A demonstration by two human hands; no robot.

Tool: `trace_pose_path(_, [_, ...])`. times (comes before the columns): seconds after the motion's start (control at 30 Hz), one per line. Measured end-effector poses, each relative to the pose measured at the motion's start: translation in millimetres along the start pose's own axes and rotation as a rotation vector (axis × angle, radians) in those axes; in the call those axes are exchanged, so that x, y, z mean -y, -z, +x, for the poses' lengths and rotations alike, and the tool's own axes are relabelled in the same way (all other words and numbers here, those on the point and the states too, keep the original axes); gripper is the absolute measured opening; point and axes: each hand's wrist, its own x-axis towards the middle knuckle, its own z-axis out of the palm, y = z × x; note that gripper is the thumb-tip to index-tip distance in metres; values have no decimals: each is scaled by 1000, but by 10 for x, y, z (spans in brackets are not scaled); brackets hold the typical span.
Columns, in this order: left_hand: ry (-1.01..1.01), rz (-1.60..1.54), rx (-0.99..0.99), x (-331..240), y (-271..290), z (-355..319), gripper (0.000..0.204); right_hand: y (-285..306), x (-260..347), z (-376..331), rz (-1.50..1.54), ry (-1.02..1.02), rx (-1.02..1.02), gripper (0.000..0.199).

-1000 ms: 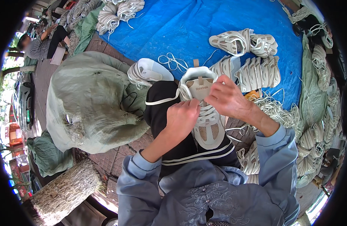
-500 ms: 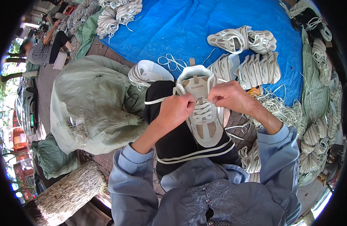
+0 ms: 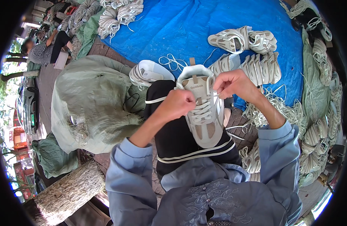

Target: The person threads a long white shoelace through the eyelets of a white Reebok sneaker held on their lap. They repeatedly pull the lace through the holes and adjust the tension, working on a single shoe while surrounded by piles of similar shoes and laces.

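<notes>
A beige and white sneaker (image 3: 207,140) rests on my black-trousered lap, its toe toward me and its tongue (image 3: 197,86) upright. White shoelace (image 3: 201,113) criss-crosses its front. My left hand (image 3: 177,103) is closed at the left side of the top eyelets, pinching the lace there, though its fingers hide most of it. On the opposite side, my right hand (image 3: 233,87) is raised just off the shoe's collar, thumb and forefinger pinched on a lace that runs down to the right eyelets.
Ahead lies a blue tarp (image 3: 173,28) with a pair of sneakers (image 3: 243,39) and a row of shoe uppers (image 3: 258,68). Loose white laces (image 3: 277,111) pile at right. A bulging pale sack (image 3: 92,105) and a log (image 3: 73,190) are at left. Another person (image 3: 49,51) sits far left.
My right hand has moved up and slightly right, away from the eyelets, drawing the lace out. My left hand has shifted only slightly; the sneaker stays in place.
</notes>
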Motion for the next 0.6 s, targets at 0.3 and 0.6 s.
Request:
trace_pose_path(0.3, [-163, 513, -75, 86, -21, -3, 7, 2, -121, 35, 163, -149, -16, 17])
trace_pose_path(0.6, [-164, 634, -393, 47, -136, 51, 3, 257, -175, -94, 183, -196, -114, 16])
